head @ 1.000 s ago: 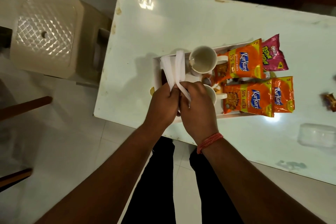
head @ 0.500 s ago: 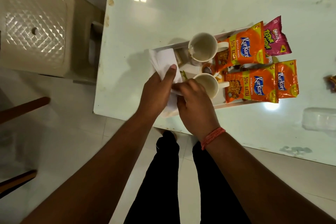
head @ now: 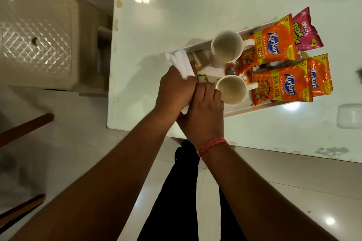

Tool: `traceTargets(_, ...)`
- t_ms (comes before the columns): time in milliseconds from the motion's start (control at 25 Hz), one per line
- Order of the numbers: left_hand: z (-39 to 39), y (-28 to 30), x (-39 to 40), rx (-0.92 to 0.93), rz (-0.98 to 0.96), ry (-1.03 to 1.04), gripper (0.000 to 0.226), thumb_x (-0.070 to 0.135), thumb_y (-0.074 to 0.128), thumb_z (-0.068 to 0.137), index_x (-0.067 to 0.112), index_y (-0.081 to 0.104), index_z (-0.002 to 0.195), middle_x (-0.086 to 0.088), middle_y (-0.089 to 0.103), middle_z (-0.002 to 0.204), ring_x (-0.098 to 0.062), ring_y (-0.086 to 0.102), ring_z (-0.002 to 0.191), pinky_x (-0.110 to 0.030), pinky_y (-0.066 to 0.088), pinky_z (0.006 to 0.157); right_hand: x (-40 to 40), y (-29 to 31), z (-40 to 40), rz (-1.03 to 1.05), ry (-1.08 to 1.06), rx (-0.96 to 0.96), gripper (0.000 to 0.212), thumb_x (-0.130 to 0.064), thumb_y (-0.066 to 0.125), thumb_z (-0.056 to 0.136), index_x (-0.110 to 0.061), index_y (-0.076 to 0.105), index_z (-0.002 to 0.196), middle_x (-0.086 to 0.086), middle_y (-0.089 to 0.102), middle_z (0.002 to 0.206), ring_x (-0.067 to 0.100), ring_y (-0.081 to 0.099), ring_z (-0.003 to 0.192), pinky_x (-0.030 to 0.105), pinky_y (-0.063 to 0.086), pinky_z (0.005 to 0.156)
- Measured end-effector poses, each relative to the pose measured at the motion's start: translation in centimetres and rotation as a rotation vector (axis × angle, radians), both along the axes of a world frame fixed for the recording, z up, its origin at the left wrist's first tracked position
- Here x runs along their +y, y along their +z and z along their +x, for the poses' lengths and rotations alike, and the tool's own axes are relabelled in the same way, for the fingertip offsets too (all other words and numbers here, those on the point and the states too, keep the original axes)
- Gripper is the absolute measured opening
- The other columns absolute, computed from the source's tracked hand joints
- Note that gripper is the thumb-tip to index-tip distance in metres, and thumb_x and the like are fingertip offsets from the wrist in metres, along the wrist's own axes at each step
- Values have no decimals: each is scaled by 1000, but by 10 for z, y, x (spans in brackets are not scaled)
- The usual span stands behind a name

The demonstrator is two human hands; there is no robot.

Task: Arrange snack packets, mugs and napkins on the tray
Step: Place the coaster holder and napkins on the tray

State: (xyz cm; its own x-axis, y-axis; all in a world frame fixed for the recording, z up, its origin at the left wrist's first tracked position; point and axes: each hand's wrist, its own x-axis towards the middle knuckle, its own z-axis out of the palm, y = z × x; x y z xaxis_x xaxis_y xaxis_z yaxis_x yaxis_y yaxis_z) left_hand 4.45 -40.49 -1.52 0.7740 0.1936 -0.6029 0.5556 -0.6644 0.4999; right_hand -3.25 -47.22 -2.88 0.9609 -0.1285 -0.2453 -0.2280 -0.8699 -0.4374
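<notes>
A white tray (head: 252, 108) lies on the white table. Two white mugs stand in it, one farther (head: 226, 47) and one nearer (head: 231, 89). Orange snack packets (head: 271, 47) (head: 284, 85) and a pink packet (head: 305, 31) lie across the tray's right end. White napkins (head: 179, 60) rest on the tray's left end. My left hand (head: 175, 92) presses down on the napkins, fingers curled over them. My right hand (head: 203, 111) sits close beside it, touching the napkins' near part, right next to the nearer mug.
The white table (head: 166, 11) ends close to my legs. A cream plastic stool (head: 37, 39) stands on the floor to the left. A clear plastic lid (head: 349, 115) lies on the table at the right. Brown wooden chair parts (head: 25, 129) stick in at the far left.
The napkins were held up in both hands, then laid down on the tray's left end. Both hands now rest low on them, closer together.
</notes>
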Motion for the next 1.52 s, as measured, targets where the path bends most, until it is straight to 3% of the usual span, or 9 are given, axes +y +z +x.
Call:
traceTargets(160,6,-4,10,-21,-9,-36,37,23,62,88,11,48,119,-2,59,101,-22,60,92,-28,51,75,0,-8,1,112,-68,-23,31,-14,65,84,-13,55,113,7,59,110,25,58,95,39,56,78)
traceTargets(240,14,-8,19,-48,-40,-26,48,21,61,84,15,43,128,-10,63,116,-30,65,101,-42,59,81,-2,-10,-2,152,-77,-34,21,-10,61,90,-12,59,111,7,61,109,25,60,95,37,57,77)
traceTargets(320,24,-14,28,-93,-43,-92,55,17,57,81,27,43,134,-8,65,119,-30,67,98,-43,59,83,-4,-14,-6,180,-71,-29,19,-10,59,92,-11,60,111,8,60,110,24,60,96,35,56,81)
traceTargets(560,40,-42,36,-207,73,-372,30,21,54,85,26,68,111,-2,69,113,-23,62,109,-37,49,95,-5,-32,-16,135,-116,91,20,-14,61,93,-13,57,113,7,58,113,26,65,88,36,56,79)
traceTargets(840,40,-67,32,-206,181,-519,28,27,54,92,27,68,117,-6,58,117,-30,50,110,-39,45,93,-6,-49,-24,222,-278,199,15,-23,58,95,-12,56,105,6,63,102,26,62,90,36,52,77)
traceTargets(1040,42,-77,34,-171,145,-546,33,29,54,91,28,66,122,-9,54,118,-32,51,114,-35,37,100,-5,-52,-27,302,-396,250,26,-27,64,92,-12,49,106,7,62,106,28,62,94,38,53,79)
traceTargets(1320,32,-61,35,-204,-110,-163,37,34,54,95,30,57,132,-5,46,119,-24,58,109,-36,50,98,-1,-44,-30,350,-365,269,53,-26,66,90,-17,34,131,11,59,127,32,64,104,40,56,87)
traceTargets(1440,17,-55,42,-169,-164,124,35,34,51,98,28,55,132,-4,49,125,-17,61,104,-29,55,86,-8,-26,-35,298,-295,301,43,-34,62,93,-20,39,126,7,64,116,26,66,96,38,56,82)
traceTargets(1520,4,-56,52,-69,-215,300,34,36,48,98,26,55,131,-3,51,126,-13,60,100,-18,53,76,-27,-7,-38,197,-178,274,27,-43,55,96,-24,47,113,-1,68,94,20,65,81,32,52,72)
